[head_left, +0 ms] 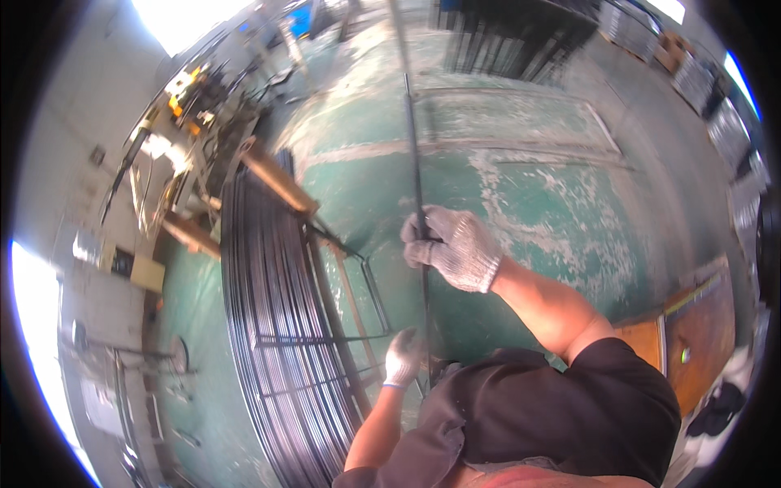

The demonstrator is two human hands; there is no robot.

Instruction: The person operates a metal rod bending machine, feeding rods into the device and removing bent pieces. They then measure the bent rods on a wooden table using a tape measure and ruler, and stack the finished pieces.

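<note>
My right hand (460,248), in a pale knitted work glove, is wrapped round a long thin dark metal rod (414,154). The rod stands nearly upright in the picture and runs on past my fist toward my body. Lower down, my left hand (403,358), gloved too, is close beside the rod's near part; blur hides its fingers, so whether it grips the rod is unclear. To the left lies a thick bundle of long dark metal rods (272,301), with a bent dark metal frame (374,297) over its right side.
Brown cylindrical posts (281,177) stand at the bundle's far end, near machinery (191,102). More dark rods (521,37) are at the far side. A wooden box or board (700,333) is at right. Wrapped pallets (695,81) line the right wall. The green floor (537,203) is worn.
</note>
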